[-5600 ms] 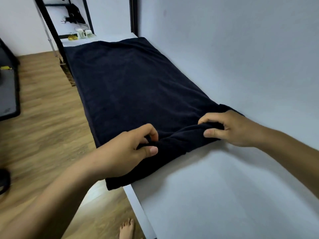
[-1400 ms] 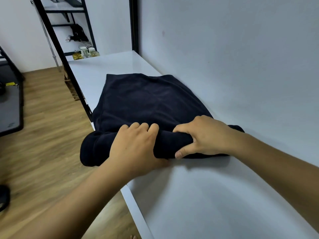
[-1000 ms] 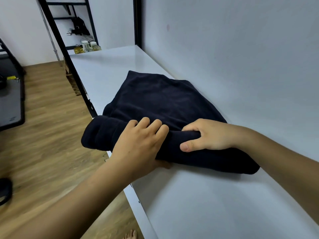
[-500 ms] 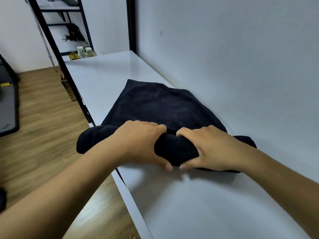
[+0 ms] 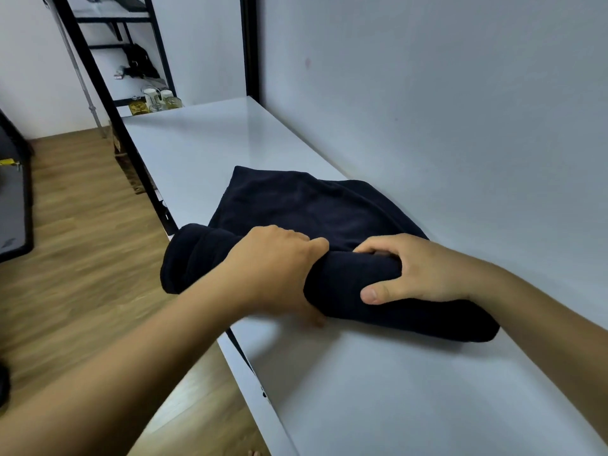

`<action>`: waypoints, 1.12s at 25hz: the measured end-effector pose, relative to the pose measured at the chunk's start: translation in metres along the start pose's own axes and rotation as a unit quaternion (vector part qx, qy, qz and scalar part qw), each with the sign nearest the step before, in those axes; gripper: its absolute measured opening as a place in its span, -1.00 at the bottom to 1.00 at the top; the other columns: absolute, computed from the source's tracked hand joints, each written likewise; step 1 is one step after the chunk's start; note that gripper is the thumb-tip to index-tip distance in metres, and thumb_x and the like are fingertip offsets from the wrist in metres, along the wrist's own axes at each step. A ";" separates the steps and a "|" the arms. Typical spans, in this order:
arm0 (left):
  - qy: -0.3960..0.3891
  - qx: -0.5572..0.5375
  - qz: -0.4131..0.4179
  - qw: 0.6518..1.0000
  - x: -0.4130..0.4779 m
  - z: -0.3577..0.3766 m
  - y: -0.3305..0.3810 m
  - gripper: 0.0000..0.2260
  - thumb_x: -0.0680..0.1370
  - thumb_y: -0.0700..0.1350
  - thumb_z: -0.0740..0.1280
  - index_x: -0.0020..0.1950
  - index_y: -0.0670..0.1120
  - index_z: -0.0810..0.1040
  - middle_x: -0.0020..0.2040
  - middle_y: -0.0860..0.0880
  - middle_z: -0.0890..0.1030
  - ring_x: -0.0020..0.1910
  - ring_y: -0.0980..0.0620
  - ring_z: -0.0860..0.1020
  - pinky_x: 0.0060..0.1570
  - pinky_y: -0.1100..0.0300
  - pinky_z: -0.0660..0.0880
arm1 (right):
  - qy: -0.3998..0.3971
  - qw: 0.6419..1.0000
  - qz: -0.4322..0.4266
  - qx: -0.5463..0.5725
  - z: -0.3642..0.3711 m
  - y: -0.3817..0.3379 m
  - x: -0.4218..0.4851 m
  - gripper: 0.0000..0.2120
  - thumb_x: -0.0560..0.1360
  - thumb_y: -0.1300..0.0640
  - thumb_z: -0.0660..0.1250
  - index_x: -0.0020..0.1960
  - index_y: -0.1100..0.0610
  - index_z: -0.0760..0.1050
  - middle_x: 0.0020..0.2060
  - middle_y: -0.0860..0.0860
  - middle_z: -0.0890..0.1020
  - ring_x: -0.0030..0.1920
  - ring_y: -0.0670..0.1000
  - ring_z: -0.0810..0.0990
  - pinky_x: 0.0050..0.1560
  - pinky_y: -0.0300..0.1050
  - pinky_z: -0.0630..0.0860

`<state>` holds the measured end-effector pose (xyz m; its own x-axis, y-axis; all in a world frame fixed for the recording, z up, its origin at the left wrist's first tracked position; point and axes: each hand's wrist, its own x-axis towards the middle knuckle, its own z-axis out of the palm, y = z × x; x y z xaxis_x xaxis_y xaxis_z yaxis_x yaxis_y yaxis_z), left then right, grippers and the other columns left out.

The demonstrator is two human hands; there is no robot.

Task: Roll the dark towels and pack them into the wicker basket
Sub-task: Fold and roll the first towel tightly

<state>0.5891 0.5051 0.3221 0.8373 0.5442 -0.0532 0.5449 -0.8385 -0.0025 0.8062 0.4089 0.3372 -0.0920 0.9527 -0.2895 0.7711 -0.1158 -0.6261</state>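
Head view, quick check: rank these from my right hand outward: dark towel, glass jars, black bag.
1. dark towel: gripped by the right hand, directly under it.
2. glass jars: beyond the far end of the table, to the left.
3. black bag: above the jars, upper left.

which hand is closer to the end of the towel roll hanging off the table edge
Left. The left hand grips the towel roll right beside that end; the right hand grips it further along, toward the wall.

A home room, seemingly: wood floor (image 5: 82, 245), white table (image 5: 210, 143), black metal rack (image 5: 112, 20) (jars (image 5: 158, 99) on it)
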 end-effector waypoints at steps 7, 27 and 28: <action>-0.147 -0.129 -0.012 0.981 0.027 -0.018 -0.015 -0.41 0.11 0.50 0.46 -0.19 0.07 0.46 -0.29 0.14 0.58 -0.25 0.11 0.54 -0.16 0.12 0.51 | 0.147 0.868 0.070 -0.469 0.044 -0.012 -0.029 -0.07 0.25 -0.62 0.09 0.39 -0.01 0.20 -0.07 -0.03 0.56 -0.15 0.06 0.53 -0.15 -0.04 0.43; -0.194 -0.136 0.006 0.971 0.032 -0.027 -0.026 -0.48 0.06 0.36 0.54 -0.11 0.18 0.52 -0.23 0.18 0.62 -0.23 0.15 0.59 -0.12 0.06 0.59 | 0.104 0.899 0.054 -0.423 0.042 -0.028 -0.039 -0.05 0.22 -0.55 0.30 0.44 -0.06 0.22 0.08 -0.12 0.48 0.01 0.00 0.51 -0.01 -0.07 0.51; -0.211 -0.147 0.007 0.966 0.032 -0.029 -0.025 -0.48 0.06 0.35 0.55 -0.11 0.18 0.53 -0.22 0.19 0.63 -0.21 0.16 0.60 -0.10 0.06 0.59 | 0.126 0.892 0.042 -0.432 0.047 -0.028 -0.036 -0.12 0.23 -0.52 0.32 0.37 -0.04 0.28 -0.02 -0.11 0.50 -0.09 0.01 0.51 -0.11 -0.08 0.49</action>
<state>0.6043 0.5441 0.3492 0.7853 0.4213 -0.4538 0.5751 -0.7679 0.2823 0.7585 0.3644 0.3315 0.0497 0.9964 -0.0682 0.9765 -0.0341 0.2130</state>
